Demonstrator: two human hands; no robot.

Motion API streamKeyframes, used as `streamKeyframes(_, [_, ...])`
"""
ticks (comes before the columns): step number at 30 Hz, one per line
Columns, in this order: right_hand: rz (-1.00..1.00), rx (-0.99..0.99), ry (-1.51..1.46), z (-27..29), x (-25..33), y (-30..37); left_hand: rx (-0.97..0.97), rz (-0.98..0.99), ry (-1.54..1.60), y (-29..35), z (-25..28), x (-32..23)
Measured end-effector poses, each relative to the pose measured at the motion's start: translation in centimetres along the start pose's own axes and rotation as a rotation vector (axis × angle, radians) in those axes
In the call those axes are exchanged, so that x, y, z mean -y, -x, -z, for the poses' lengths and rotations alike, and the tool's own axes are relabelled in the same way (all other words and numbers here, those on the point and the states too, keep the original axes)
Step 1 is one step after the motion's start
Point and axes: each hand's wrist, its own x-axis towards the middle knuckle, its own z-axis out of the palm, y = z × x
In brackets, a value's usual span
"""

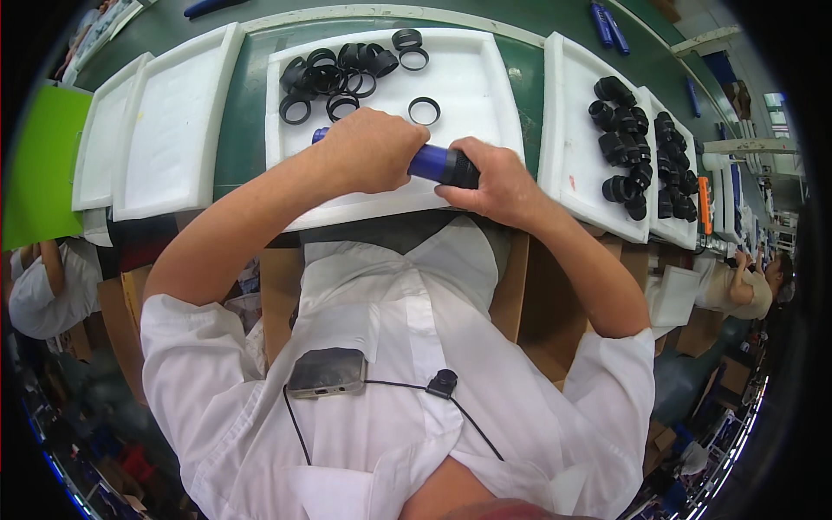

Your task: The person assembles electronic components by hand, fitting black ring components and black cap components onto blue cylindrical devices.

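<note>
A blue flashlight (430, 164) with a black ribbed end is held level between my two hands, above the near part of a white foam tray (468, 74). My left hand (373, 149) is wrapped round its blue body, and a short blue end shows past the fist on the left. My right hand (501, 184) grips the black end with thumb and fingers. Just beyond my hands, a single black ring (424, 111) lies on the tray. Farther back, a pile of black rings (325, 76) sits at the tray's left and middle.
To the right, a foam tray (568, 130) holds several black ribbed parts (620, 147), with a similar tray beside it. Two foam trays (178, 121) stand at the left, near a bright green panel (39, 165). Blue tubes (609, 28) lie at the back right. Other people work at both sides.
</note>
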Motion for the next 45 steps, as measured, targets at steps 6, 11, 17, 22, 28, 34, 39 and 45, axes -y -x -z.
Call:
streamKeyframes(6, [0.024,-0.065,0.144,1.1,1.9,0.0,-0.463,-0.238,-0.190,0.5,-0.9,0.9])
streamKeyframes(11, [-0.225,0.175,-0.211,1.6,0.8,-2.7,-0.429,-0.170,-0.159,0.1,-1.1,1.7])
streamKeyframes(17, [-0.461,0.413,-0.534,2.7,1.0,-4.7,-0.495,-0.182,-0.176,0.6,-0.6,2.7])
streamKeyframes(22, [-0.213,-0.303,-0.273,0.8,-2.5,-4.2,-0.573,0.468,0.117,3.8,3.5,11.9])
streamKeyframes(28, [-0.175,-0.127,-0.086,-3.7,-4.4,-3.4,-0.658,1.010,-0.124,14.0,-1.9,34.1])
streamKeyframes(34, [-0.323,0.091,-0.143,-1.1,-5.0,-4.6,-0.611,0.696,-0.484,8.0,-3.8,26.7])
streamKeyframes(39, [-0.367,-0.251,-0.024,6.6,-11.1,-14.4,-0.695,0.577,-0.363,10.1,-1.8,29.6])
streamKeyframes(45, [-0.562,-0.413,0.358,6.1,-24.2,-30.2,-0.724,0.612,-0.349,7.6,-2.0,27.2])
